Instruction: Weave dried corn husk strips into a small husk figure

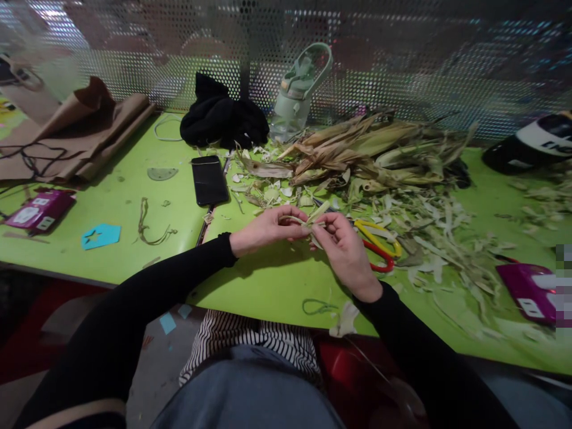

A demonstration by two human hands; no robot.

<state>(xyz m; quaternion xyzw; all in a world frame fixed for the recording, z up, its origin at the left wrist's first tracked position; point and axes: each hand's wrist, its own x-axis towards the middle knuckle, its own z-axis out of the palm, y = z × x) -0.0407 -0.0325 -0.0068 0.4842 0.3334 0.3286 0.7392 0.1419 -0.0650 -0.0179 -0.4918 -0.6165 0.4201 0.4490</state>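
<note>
Above the green table's front part, my left hand (274,229) and my right hand (344,250) meet and pinch a pale green strip of corn husk (319,210). The strip bends into a loop at the left fingers, and its flat end sticks up between the hands. Just right of my right hand lie scissors (379,243) with yellow and red handles, their blades partly hidden behind the fingers. A heap of dried corn husks (357,155) spreads behind the hands. Nearer the table edge lies a small green cord loop (318,307).
A black phone (209,180), a black cloth (223,116) and a pale green water bottle (292,98) stand or lie behind my left hand. Brown paper (89,137) and a purple box (41,210) are at left. Husk scraps (433,238) litter the right side near another purple box (529,289).
</note>
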